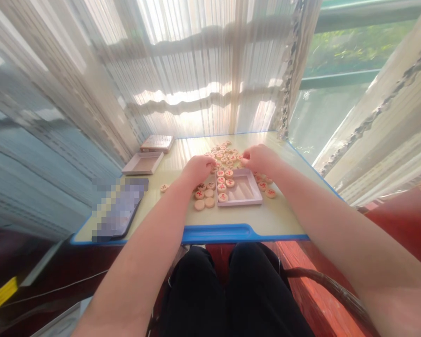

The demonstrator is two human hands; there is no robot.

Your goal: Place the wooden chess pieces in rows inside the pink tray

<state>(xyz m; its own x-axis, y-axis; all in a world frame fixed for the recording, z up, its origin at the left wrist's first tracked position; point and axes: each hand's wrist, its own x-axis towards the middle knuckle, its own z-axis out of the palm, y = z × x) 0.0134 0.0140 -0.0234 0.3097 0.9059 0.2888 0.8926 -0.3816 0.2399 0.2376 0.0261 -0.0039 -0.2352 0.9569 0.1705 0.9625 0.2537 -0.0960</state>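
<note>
A shallow pinkish cardboard tray (257,195) lies in front of me. Several round wooden Chinese chess pieces with red characters fill its left side in two columns, one of them a red-marked piece (230,183). Beyond the tray is a loose heap of Chinese chess pieces (226,152). At the heap's near left edge, my left hand (199,169) has its fingers drawn together; what they hold is hidden. My right hand (261,157) is at the heap's right side, thumb and fingertips pinched on a Chinese chess piece (240,158).
Left of the tray are several more pieces, some blank side up (199,205). Others, like a red-marked piece (271,193), lie to its right. A second shallow tray (143,164), a box (157,142) and a pixelated tablet-like device (122,210) occupy the table's left. A curtain (196,70) hangs behind.
</note>
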